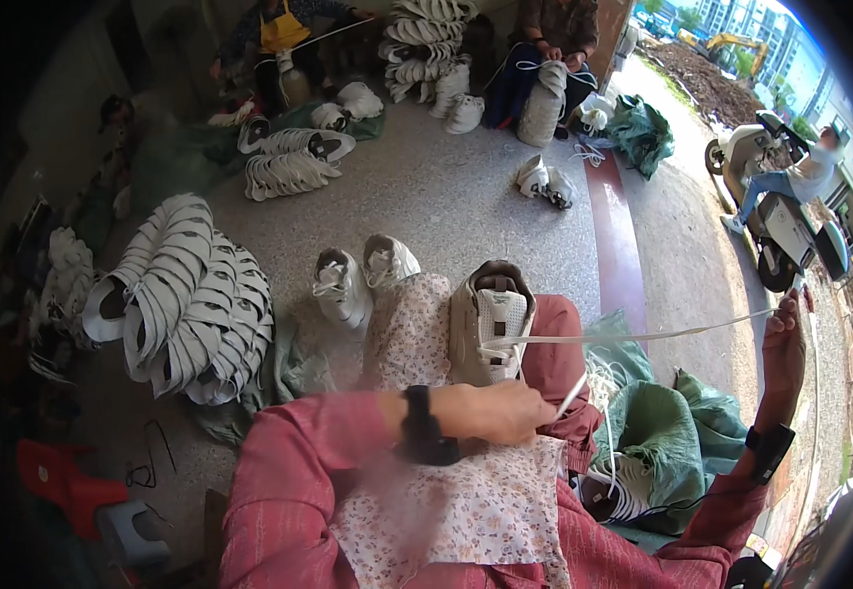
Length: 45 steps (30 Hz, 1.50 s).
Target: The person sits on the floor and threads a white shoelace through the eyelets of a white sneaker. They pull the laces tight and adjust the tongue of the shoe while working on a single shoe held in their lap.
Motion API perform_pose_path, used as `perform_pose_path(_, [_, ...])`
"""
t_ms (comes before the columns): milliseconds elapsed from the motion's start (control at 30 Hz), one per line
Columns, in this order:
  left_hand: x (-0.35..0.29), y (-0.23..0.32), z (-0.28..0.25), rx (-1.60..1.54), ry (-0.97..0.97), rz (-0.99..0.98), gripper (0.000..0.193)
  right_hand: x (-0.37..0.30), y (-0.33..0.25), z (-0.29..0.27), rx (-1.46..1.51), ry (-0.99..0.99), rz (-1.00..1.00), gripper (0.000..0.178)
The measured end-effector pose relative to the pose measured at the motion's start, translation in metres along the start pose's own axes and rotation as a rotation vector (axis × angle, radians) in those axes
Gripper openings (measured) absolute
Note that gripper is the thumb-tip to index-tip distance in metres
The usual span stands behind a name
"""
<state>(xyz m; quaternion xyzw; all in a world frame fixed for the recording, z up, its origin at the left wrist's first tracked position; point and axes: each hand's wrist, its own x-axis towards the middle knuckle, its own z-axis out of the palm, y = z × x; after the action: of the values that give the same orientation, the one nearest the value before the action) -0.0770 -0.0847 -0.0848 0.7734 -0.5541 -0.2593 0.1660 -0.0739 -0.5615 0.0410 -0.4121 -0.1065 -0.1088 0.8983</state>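
A beige and white sneaker rests by my knees, toe toward me, its dark inner lining showing at the collar. A white shoelace runs from its lower eyelets out to the right, stretched nearly straight. At its far end my right hand is raised with the fingers pinched on it. Just below the shoe's toe, my left hand is closed around the other length of lace, and a short piece sticks out past its fingers. The left fingertips are partly hidden. Two finished-looking laced sneakers stand beyond my knees.
Stacked white shoe uppers stand on the left. A red stool is at lower left. Green sacks with shoes and laces lie right. Two people work ahead near more uppers; a person sits on a scooter outside.
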Motion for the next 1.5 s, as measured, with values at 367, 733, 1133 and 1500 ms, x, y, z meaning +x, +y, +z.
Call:
perform_pose_path(367, [-0.220,-0.073,-0.029,-1.355,1.359,0.003,0.036,0.001,0.033,-0.198,0.303,0.570,0.018,0.028])
perform_pose_path(733, [-0.246,-0.143,0.041,-0.703,0.968,-1.085,0.053,-0.005,0.136,-0.172,0.035,0.716,0.095,0.012])
perform_pose_path(1133, [-0.035,-0.079,-0.040,-0.058,0.857,0.010,0.014,-0.049,0.297,0.108,-1.182,-0.320,0.400,0.016])
perform_pose_path(1500, [0.000,-0.093,-0.033,-0.276,0.678,-0.143,0.013,-0.043,0.302,0.115,-1.070,-0.463,0.517,0.014])
